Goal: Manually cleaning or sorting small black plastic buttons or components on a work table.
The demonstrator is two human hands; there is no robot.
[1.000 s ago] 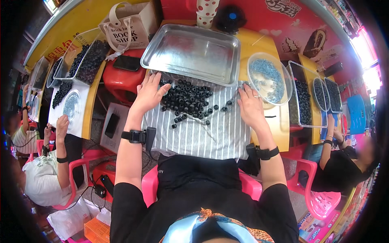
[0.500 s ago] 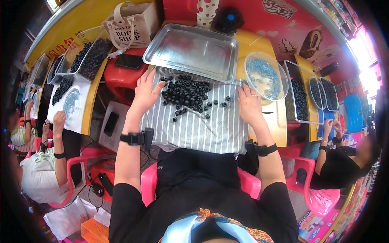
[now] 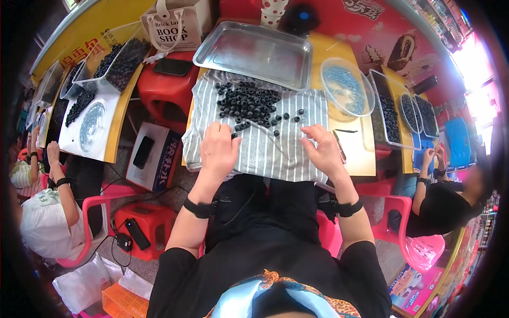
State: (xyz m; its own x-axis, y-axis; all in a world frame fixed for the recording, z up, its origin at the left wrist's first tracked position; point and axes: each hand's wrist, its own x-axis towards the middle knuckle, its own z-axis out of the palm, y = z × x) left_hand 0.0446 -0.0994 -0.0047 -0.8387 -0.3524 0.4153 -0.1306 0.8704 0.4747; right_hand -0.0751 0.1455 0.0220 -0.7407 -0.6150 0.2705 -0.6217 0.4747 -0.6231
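The left hand lies flat and open on the striped cloth, holding nothing, with a stray bead touching its fingertips at 1 o'clock. The right hand rests on the cloth with fingers loosely curled; whether it pinches anything I cannot tell. The black beads lie heaped at 12 o'clock of both hands, just below the metal tray on the yellow desk.

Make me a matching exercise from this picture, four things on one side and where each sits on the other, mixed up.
Things:
1. metal tray
2. black beads
3. clear bowl
4. left hand

Places:
A. right of the striped cloth, on the yellow table
B. flat on the cloth's near left part
C. heaped on the cloth's far part
D. beyond the cloth, empty

Pairs: 1-D, 2-C, 3-A, 4-B
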